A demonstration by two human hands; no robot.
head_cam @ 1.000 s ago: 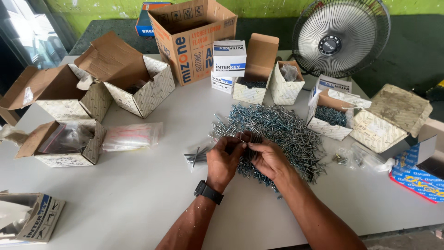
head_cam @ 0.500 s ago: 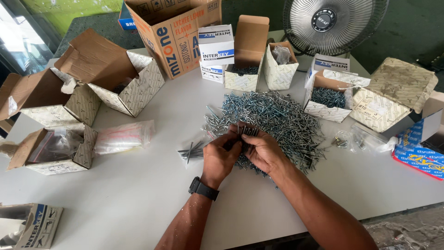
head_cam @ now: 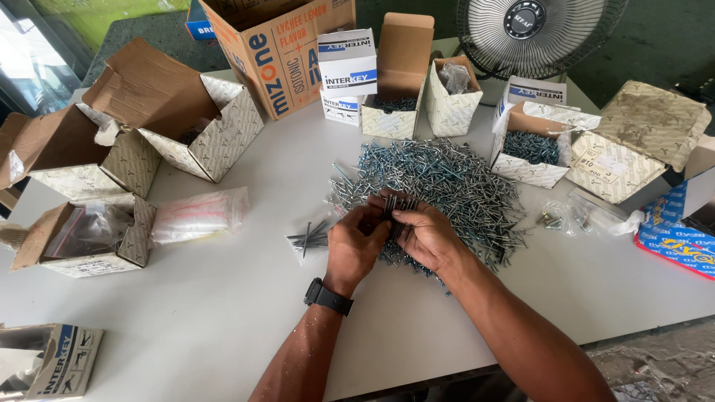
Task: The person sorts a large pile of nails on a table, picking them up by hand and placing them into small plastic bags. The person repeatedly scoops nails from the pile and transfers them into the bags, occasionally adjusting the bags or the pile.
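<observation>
A big heap of silvery screws point(head_cam: 447, 186) lies in the middle of the white table point(head_cam: 223, 313). Both my hands meet at the heap's near left edge. My right hand point(head_cam: 426, 238) cups a bundle of screws point(head_cam: 396, 212) held side by side. My left hand point(head_cam: 351, 246), with a black watch on its wrist, presses its fingers against that same bundle. A small separate bunch of dark screws point(head_cam: 309, 238) lies on the table just left of my left hand.
Several open patterned cardboard boxes ring the table: one with screws point(head_cam: 530, 152) at right, others point(head_cam: 201, 126) at left. A clear plastic bag point(head_cam: 197, 214) lies at left. A large brown carton point(head_cam: 279, 41) and a fan point(head_cam: 530, 30) stand at the back.
The hands stay together on the bundle at the heap's edge, fingers shifting slightly. The camera has tilted, so everything sits a little higher in view.
</observation>
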